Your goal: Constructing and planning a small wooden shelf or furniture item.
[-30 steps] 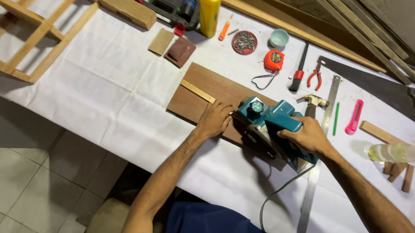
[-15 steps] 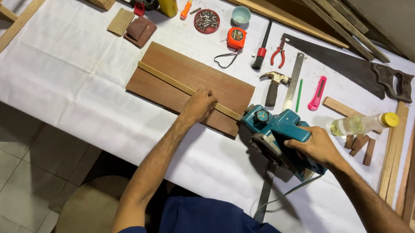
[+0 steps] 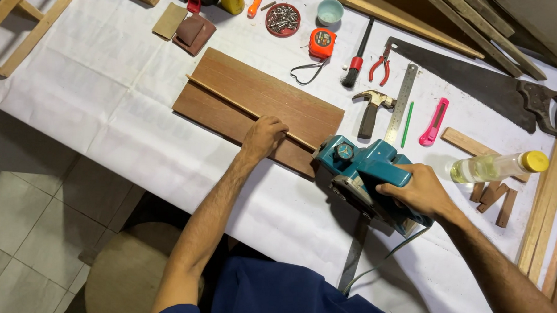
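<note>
— What are the hands doing right now?

— The right hand (image 3: pixel 417 191) is wrapping its fingers (image 3: pixel 393 190) closed around the handle of the teal electric planer (image 3: pixel 367 175), which is sitting at the right end of the brown board (image 3: pixel 258 106). The left hand (image 3: pixel 264 136) is pressing down on the thin wooden strip (image 3: pixel 249 111), fingers curled over it, not fully closed.

— Where is the strip lying?

— It is lying on top of the board, on the white-covered surface (image 3: pixel 89 100). Its long axis is running diagonally, from the upper left down toward the planer's nose at the lower right.

— Which hand is nearer to it?

— The left one is touching it, close to the strip's planer end. The right hand is sitting beyond that end, just behind the planer, in line with the strip.

— Anything else close by?

— A hammer (image 3: pixel 371 109) and a steel ruler (image 3: pixel 401 103) are lying just past the board.
</note>
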